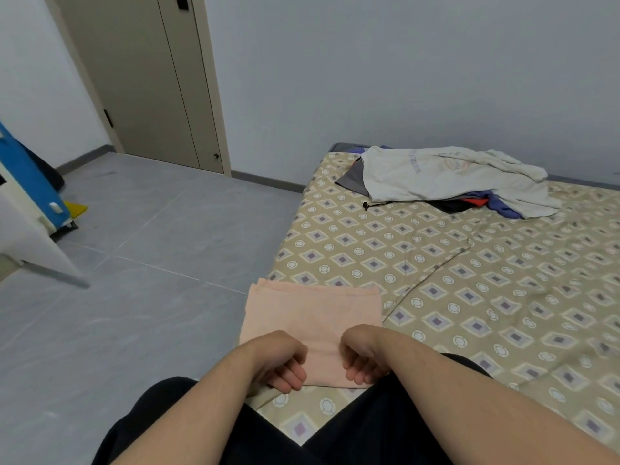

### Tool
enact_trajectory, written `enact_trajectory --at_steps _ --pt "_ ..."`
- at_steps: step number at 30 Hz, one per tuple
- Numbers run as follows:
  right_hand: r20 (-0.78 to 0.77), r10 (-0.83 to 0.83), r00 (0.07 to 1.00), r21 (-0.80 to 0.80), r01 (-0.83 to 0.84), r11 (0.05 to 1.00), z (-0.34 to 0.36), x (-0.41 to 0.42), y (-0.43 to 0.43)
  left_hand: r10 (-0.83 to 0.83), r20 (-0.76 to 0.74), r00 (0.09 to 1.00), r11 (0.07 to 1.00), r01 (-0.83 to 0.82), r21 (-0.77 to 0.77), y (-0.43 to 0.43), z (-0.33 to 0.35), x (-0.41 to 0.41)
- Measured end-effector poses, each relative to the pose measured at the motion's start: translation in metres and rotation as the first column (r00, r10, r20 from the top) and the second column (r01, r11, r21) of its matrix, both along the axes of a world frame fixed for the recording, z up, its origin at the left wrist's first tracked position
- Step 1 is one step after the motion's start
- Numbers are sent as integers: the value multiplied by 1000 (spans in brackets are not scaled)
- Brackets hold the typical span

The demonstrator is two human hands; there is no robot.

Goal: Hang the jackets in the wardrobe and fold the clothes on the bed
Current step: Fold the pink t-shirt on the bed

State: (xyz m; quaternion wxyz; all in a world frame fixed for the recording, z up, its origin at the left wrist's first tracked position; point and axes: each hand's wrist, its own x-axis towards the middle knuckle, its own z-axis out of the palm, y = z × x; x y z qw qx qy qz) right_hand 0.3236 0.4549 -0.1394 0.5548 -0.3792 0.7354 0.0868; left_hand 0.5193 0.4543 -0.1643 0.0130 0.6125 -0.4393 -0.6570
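Note:
A folded peach cloth (312, 313) lies flat at the near left corner of the bed (486, 297), which has a beige diamond-patterned sheet. My left hand (285, 362) curls its fingers round the cloth's near left corner. My right hand (360, 359) curls likewise round the near right corner. At the bed's far end lies a heap of clothes. A white garment (446, 177) is spread on top of it, with grey, purple, red and black pieces (483, 203) showing underneath.
Grey tiled floor (151, 246) runs along the bed's left side to a closed beige door (147, 78). A white panel (30, 243) and a blue object (27, 182) stand at the far left, with a yellow item (75, 208) on the floor.

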Motion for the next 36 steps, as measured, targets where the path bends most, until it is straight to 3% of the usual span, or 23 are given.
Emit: enact_trajectory --at_steps 2,4,5,7,9,12,14,16,22,30,36 --pt "42 -29 999 -57 31 998 -1 2 -1 -18 -19 1000 995 16 -96 -3 2 2" --pt "135 -99 986 -227 128 966 -3 2 -5 46 -62 997 934 -65 -351 -9 4 4" --pt "113 -98 989 -368 133 920 -5 1 -9 78 -36 996 850 -85 -519 -13 4 5" --pt "-175 -1 985 -612 -108 784 -9 -4 -16 97 178 979 628 79 -774 -19 6 6" --pt "-487 109 867 -602 -423 678 -15 -4 -16 30 419 907 488 353 -798 -22 0 0" --pt "-602 288 745 -463 -619 634 -34 -3 -12 -120 692 712 400 673 -622 -19 -28 -14" --pt "-641 345 686 -385 -676 628 -46 -5 -10 -140 753 643 391 734 -555 -20 -42 -17" --pt "-664 341 666 -361 -684 634 -54 -7 -10 -100 764 638 398 729 -557 -25 -49 -16" --pt "-649 224 727 -436 -597 674 -75 -3 -23 -52 753 656 423 697 -578 -34 -62 -17" --pt "-653 178 736 -454 -568 686 -89 0 -30 -13 741 671 420 677 -605 -52 -70 -29" --pt "-610 102 786 -522 -496 694 -85 1 -33 126 669 733 483 544 -687 -46 -61 -27"
